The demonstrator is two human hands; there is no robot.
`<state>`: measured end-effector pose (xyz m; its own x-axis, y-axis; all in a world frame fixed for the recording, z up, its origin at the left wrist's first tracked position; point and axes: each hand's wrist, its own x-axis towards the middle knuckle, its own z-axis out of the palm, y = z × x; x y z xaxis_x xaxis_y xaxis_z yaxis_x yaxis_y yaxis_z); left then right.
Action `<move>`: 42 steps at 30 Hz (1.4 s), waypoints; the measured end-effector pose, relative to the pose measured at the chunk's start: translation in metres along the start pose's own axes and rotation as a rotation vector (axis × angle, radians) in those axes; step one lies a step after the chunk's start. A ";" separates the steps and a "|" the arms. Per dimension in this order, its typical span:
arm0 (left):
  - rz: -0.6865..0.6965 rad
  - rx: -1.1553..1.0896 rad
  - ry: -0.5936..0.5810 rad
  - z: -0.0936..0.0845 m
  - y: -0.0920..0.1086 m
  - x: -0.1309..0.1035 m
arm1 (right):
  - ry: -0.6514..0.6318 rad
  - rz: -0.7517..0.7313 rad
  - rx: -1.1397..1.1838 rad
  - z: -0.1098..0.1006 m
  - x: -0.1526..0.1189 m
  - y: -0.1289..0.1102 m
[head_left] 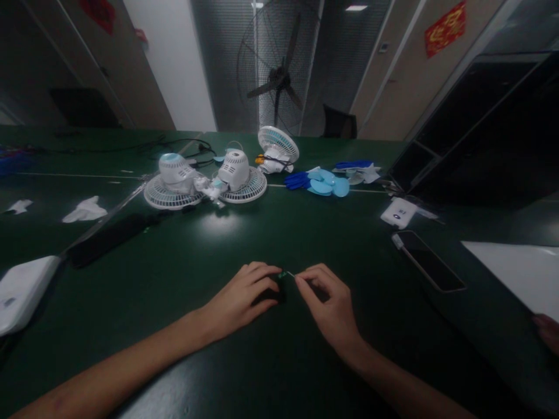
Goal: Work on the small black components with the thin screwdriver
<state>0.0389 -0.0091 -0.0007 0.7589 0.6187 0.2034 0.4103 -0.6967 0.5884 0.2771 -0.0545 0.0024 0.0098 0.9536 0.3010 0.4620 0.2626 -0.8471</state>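
My right hand (pixel 327 299) is closed in a pinch around one end of a thin, pale stick-like piece (pixel 290 274). The other end meets a small green piece (pixel 282 274), too small to name, low over the dark green tabletop (pixel 244 244). At the left of that green piece is my left hand (pixel 247 291), its index fingertip by it or touching it. The fingers of this hand are bent but apart, with the thumb well away from them, and I see nothing gripped between them.
Farther back lie white fan parts (pixel 242 185), blue gloves (pixel 297 180) and light-blue fan blades (pixel 327 183). A phone (pixel 430 262) and a white box (pixel 398 212) are on the right, a white case (pixel 26 291) on the left. Part of another person's hand (pixel 548 331) shows at the right edge.
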 end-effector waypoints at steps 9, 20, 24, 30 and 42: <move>-0.017 0.191 0.037 -0.034 -0.061 -0.001 | -0.037 0.024 0.016 -0.001 0.000 0.001; -0.467 0.332 0.316 -0.132 -0.197 -0.078 | -0.092 0.028 0.001 -0.002 0.000 0.003; -0.563 0.335 0.365 -0.139 -0.196 -0.085 | -0.097 0.026 -0.007 -0.001 0.000 0.003; -0.516 0.392 0.503 -0.140 -0.200 -0.087 | -0.107 0.033 0.003 -0.001 -0.001 0.004; -0.526 0.549 0.478 -0.142 -0.205 -0.086 | -0.140 0.052 0.004 -0.002 -0.001 0.004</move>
<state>-0.1825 0.1319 -0.0283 0.1628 0.9066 0.3893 0.9225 -0.2798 0.2659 0.2805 -0.0546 -0.0005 -0.0899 0.9771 0.1927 0.4610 0.2123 -0.8616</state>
